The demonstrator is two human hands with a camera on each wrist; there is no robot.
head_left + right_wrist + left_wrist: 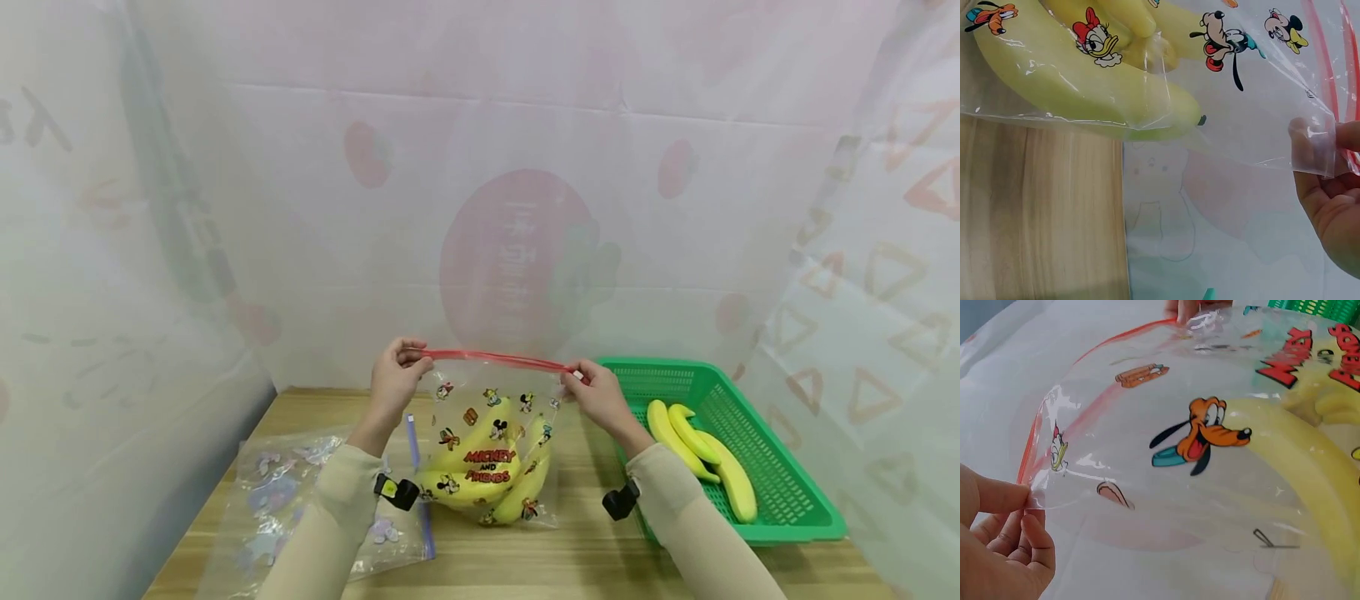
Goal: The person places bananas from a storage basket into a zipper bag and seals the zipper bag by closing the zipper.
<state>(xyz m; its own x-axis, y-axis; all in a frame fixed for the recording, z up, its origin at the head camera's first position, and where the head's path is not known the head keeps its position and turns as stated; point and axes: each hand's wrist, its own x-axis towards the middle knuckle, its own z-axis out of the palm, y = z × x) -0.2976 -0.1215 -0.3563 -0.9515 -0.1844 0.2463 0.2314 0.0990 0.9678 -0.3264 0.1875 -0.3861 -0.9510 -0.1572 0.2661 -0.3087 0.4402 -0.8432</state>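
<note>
A clear zip bag with cartoon prints and a red zip strip stands upright between my hands. Inside it lie several yellow bananas, seen through the plastic. My left hand pinches the bag's upper left corner between thumb and fingers. At the upper right corner, by a small white slider, my right hand pinches the other end. In the left wrist view the red edge bows apart in the middle. The right wrist view shows a banana low in the bag, its dark tip toward the hand.
To the right a green basket holds three bananas. Flat on the table at left lies another clear zip bag with purple prints and a blue-purple strip. A printed cloth hangs behind the wooden table.
</note>
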